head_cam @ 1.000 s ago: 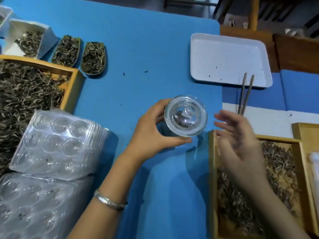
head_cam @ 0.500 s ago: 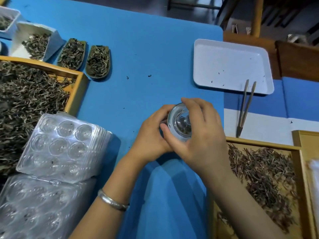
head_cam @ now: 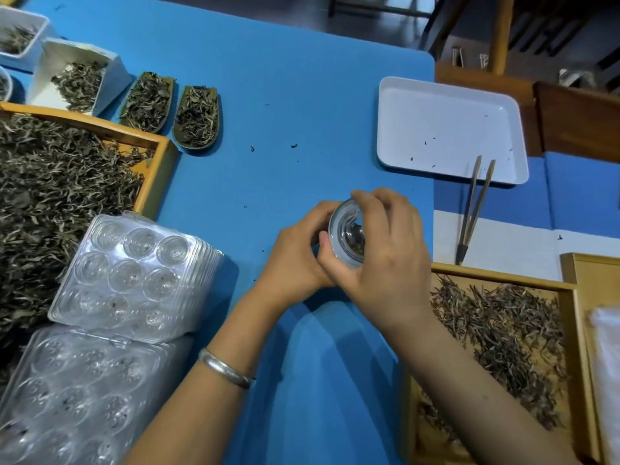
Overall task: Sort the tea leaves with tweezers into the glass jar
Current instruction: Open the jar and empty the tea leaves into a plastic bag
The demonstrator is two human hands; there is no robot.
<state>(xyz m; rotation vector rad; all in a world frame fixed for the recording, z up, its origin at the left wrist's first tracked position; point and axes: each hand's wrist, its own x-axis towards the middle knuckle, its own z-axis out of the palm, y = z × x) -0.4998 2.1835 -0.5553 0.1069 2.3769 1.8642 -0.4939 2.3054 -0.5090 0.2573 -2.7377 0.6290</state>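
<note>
Head view
Glass jar: the glass jar [head_cam: 349,234] sits on the blue counter [head_cam: 285,95] near its right edge, dark tea leaves showing through the glass.
Left hand: the left hand [head_cam: 295,253] wraps the jar's left side, fingers curled round it; a silver bracelet [head_cam: 225,368] is on that wrist.
Right hand: the right hand [head_cam: 385,250] lies over the jar's top and right side, fingers curled round the rim.
Tweezers: the tweezers [head_cam: 473,209] lie untouched to the right of the jar, their open ends resting on the white tray [head_cam: 449,125].
Loose leaves: the wooden tray [head_cam: 503,330] at lower right holds thin tea leaves [head_cam: 496,317]; a larger wooden box [head_cam: 157,156] of leaves is at left.
Plastic trays: clear plastic trays [head_cam: 134,273] are stacked at lower left.
</note>
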